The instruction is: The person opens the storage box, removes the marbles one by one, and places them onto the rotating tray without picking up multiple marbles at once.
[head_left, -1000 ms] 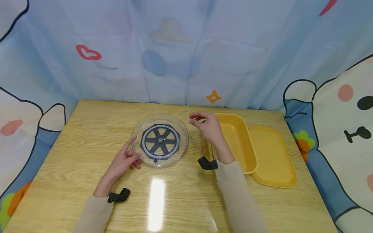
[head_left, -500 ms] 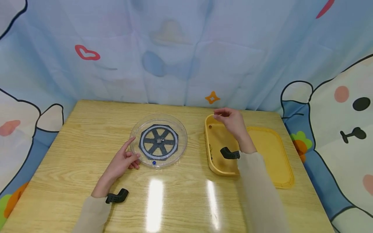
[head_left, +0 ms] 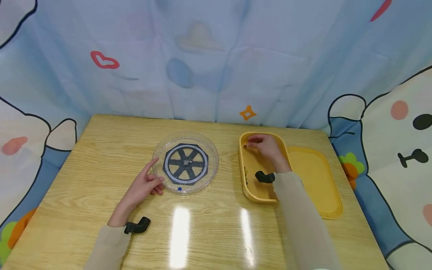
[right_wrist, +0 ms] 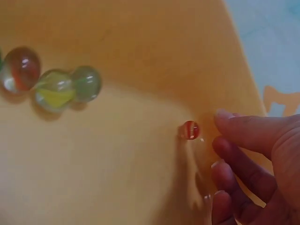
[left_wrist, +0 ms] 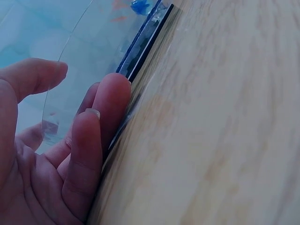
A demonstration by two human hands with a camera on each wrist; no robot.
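Observation:
In the head view my left hand (head_left: pixel 143 185) rests at the left rim of a round clear dish (head_left: pixel 212 165), its index finger stretched along the edge. Inside the dish lies a dark octagonal spoked piece with a pale ring (head_left: pixel 167 164). A blue marble (head_left: pixel 180 189) sits at the dish's near side, and a clear marble (head_left: pixel 190 161) near its centre. My right hand (head_left: pixel 268 146) reaches down inside a yellow box (head_left: pixel 258 161). Its thumb and fingers are apart, just beside a red-streaked marble (right_wrist: pixel 191 130) on the box floor, and hold nothing.
Several more marbles, including a yellow-streaked one (right_wrist: pixel 55 91) and a greenish one (right_wrist: pixel 86 84), lie along the box's left side. A yellow lid (head_left: pixel 314 180) lies right of the box on the wooden table (head_left: pixel 202 232). A patterned curtain (head_left: pixel 141 97) hangs behind.
My right hand has moved right from beside the dish, over the box's rim, and down into the box. The left hand has stayed at the dish.

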